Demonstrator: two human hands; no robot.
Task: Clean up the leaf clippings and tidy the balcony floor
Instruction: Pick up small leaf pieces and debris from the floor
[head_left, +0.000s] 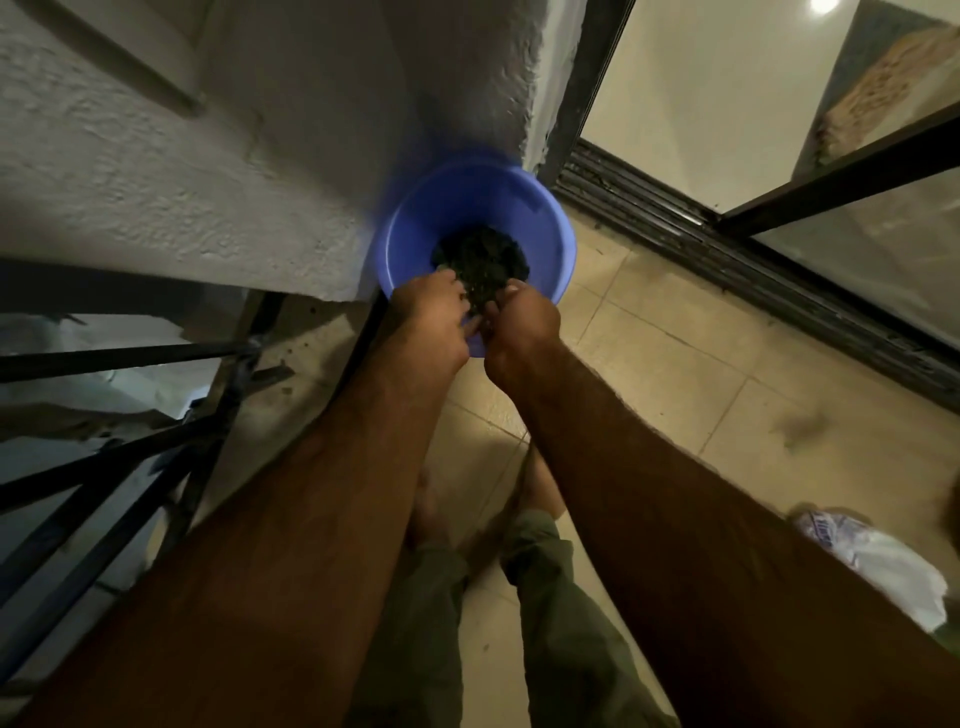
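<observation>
A blue plastic bowl (415, 228) stands on the tiled balcony floor in the corner by the rough white wall. A dark heap of leaf clippings (480, 254) lies in it. My left hand (428, 319) and my right hand (519, 327) reach over the bowl's near rim, side by side. Their fingers are curled round a clump of dark clippings held between them, above the heap. My fingertips are hidden behind the backs of my hands.
A black metal railing (119, 457) runs along the left. A sliding glass door with a dirty dark track (727, 260) borders the right. Beige floor tiles (675, 374) carry a dark smudge (800, 423). A white plastic bag (878, 561) lies at the right edge. My feet stand below the bowl.
</observation>
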